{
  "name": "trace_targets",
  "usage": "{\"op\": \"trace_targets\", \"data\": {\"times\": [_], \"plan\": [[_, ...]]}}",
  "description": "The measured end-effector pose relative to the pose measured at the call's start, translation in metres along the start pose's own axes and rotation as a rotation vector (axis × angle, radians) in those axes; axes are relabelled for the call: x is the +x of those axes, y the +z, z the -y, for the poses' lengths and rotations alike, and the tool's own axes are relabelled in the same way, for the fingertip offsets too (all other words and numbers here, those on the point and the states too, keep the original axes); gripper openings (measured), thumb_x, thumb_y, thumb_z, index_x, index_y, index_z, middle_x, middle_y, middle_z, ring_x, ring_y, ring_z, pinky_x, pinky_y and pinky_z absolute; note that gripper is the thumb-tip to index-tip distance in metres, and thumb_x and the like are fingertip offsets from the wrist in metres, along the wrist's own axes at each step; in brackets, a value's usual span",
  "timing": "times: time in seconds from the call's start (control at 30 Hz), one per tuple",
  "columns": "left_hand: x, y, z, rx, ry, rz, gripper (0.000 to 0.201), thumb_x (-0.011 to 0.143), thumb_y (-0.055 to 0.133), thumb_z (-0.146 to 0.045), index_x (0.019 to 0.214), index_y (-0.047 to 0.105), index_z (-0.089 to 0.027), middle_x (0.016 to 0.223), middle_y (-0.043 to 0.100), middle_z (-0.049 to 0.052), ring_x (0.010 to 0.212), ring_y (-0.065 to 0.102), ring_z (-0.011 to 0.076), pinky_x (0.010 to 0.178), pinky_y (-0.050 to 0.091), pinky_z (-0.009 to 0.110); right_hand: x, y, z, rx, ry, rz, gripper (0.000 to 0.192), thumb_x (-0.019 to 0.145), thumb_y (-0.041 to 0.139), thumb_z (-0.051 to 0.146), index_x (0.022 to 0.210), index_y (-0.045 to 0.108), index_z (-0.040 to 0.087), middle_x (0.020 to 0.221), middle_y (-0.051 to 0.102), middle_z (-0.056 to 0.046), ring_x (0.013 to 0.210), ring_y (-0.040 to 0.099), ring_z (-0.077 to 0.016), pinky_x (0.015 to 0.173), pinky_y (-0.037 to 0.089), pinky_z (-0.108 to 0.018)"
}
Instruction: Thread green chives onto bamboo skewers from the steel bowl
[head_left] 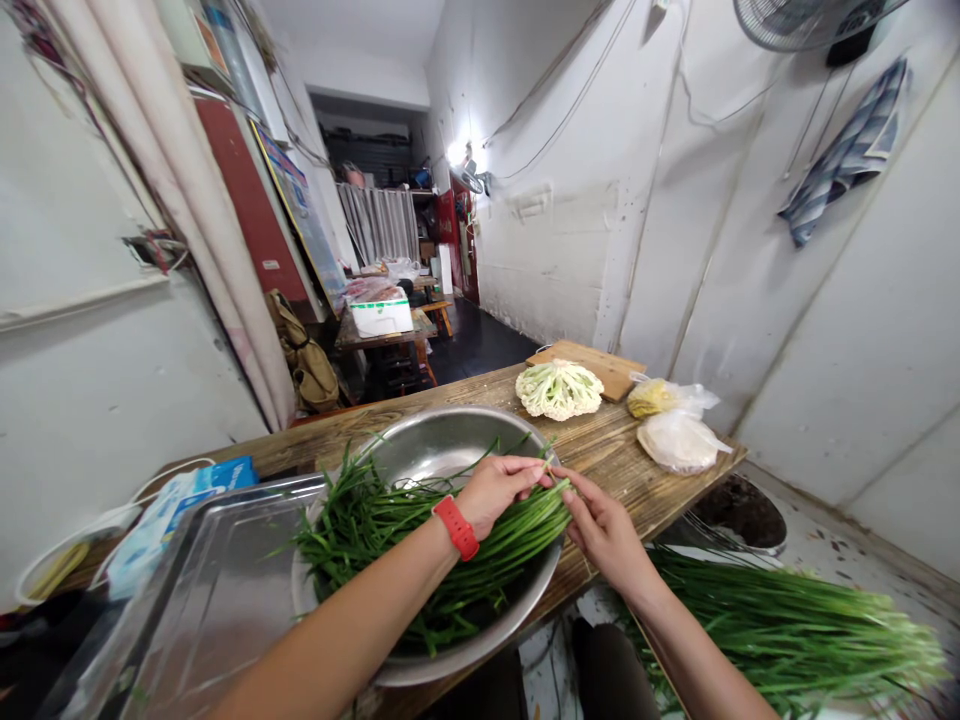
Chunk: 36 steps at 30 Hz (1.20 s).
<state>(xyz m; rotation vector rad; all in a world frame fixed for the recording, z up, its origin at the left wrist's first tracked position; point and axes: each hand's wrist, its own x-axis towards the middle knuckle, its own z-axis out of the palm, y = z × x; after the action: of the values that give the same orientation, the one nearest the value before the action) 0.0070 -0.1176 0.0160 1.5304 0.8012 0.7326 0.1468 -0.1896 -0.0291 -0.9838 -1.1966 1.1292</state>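
Note:
A wide steel basin (534,600) holds a bunch of green garlic chives (420,530), their pale stem ends towards the right rim. Above those ends my left hand (496,492), with a red band on the wrist, is closed in a pinch on a thin chive stem. My right hand (606,528) meets it at the fingertips, thumb and forefinger pinching at the same stem end. Exactly how much each hand grips is partly hidden by the fingers. More garlic chives (787,620) lie in a large heap below the table, to the right of my forearm.
A cauliflower (559,390) sits behind the basin, beside a wooden cutting board (592,366). Tied plastic bags (679,441) rest on the wooden table's (630,470) right end. At left are a steel tray (217,590) and a blue packet (176,515). A dark-filled tub (739,512) stands on the floor.

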Motion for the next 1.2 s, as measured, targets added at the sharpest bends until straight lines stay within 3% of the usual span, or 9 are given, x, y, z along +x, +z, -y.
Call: {"op": "trace_targets", "data": {"times": [0.5, 0.73, 0.8, 0.87, 0.93, 1.03, 1.2], "plan": [[-0.003, 0.005, 0.004, 0.159, 0.031, -0.023, 0.029, 0.068, 0.06, -0.034, 0.084, 0.07, -0.012, 0.071, 0.064, 0.004, 0.059, 0.047, 0.0119, 0.058, 0.036, 0.023, 0.002, 0.002, -0.003, -0.006, -0.005, -0.03, 0.053, 0.077, 0.05, 0.05, 0.12, 0.043, 0.019, 0.06, 0.044, 0.003, 0.04, 0.029, -0.0054, 0.038, 0.023, -0.019], [-0.005, -0.002, -0.002, 0.56, 0.257, 0.136, 0.035, 0.078, 0.047, -0.036, 0.062, 0.068, -0.012, 0.054, 0.055, -0.001, 0.053, 0.043, 0.0101, 0.055, 0.032, 0.021, -0.003, 0.0, -0.003, -0.106, -0.054, -0.014, 0.04, 0.083, 0.044, 0.044, 0.117, 0.042, 0.021, 0.055, 0.033, 0.005, 0.042, 0.028, -0.0067, 0.039, 0.022, -0.019], [-0.005, -0.007, -0.006, 0.552, 0.209, 0.251, 0.035, 0.078, 0.047, -0.037, 0.064, 0.068, -0.013, 0.055, 0.057, -0.001, 0.052, 0.044, 0.0103, 0.054, 0.032, 0.021, -0.01, -0.001, -0.007, -0.156, -0.059, -0.02, 0.036, 0.084, 0.043, 0.042, 0.113, 0.043, 0.021, 0.056, 0.033, 0.005, 0.042, 0.028, -0.0066, 0.039, 0.022, -0.019], [0.0, -0.013, -0.007, 0.486, 0.095, 0.334, 0.031, 0.077, 0.049, -0.037, 0.08, 0.07, -0.015, 0.067, 0.064, 0.001, 0.056, 0.051, 0.0119, 0.056, 0.036, 0.021, -0.021, -0.002, -0.012, -0.193, -0.051, -0.038, 0.033, 0.085, 0.042, 0.04, 0.111, 0.043, 0.021, 0.056, 0.034, 0.004, 0.043, 0.029, -0.0068, 0.04, 0.022, -0.019], [0.009, -0.021, -0.004, 0.483, 0.031, 0.256, 0.03, 0.075, 0.05, -0.034, 0.09, 0.068, -0.015, 0.078, 0.067, 0.004, 0.061, 0.056, 0.0137, 0.057, 0.038, 0.022, -0.033, -0.001, -0.018, -0.19, -0.037, -0.065, 0.031, 0.085, 0.041, 0.039, 0.11, 0.043, 0.021, 0.055, 0.032, 0.005, 0.043, 0.029, -0.0071, 0.04, 0.023, -0.019], [0.029, -0.025, 0.013, 0.638, 0.086, 0.09, 0.023, 0.071, 0.054, -0.027, 0.084, 0.069, -0.016, 0.075, 0.067, 0.005, 0.062, 0.057, 0.0147, 0.06, 0.039, 0.023, -0.045, 0.002, -0.025, -0.14, -0.013, -0.11, 0.031, 0.086, 0.041, 0.039, 0.111, 0.041, 0.022, 0.056, 0.033, 0.004, 0.044, 0.029, -0.0073, 0.041, 0.024, -0.02], [0.05, -0.012, 0.049, 0.952, 0.094, 0.081, 0.007, 0.058, 0.067, -0.022, 0.064, 0.069, -0.019, 0.063, 0.064, 0.003, 0.059, 0.054, 0.0149, 0.055, 0.033, 0.022, -0.047, 0.004, -0.029, -0.12, -0.005, -0.129, 0.034, 0.085, 0.042, 0.04, 0.113, 0.04, 0.02, 0.056, 0.032, 0.004, 0.044, 0.028, -0.008, 0.041, 0.022, -0.021]]}}
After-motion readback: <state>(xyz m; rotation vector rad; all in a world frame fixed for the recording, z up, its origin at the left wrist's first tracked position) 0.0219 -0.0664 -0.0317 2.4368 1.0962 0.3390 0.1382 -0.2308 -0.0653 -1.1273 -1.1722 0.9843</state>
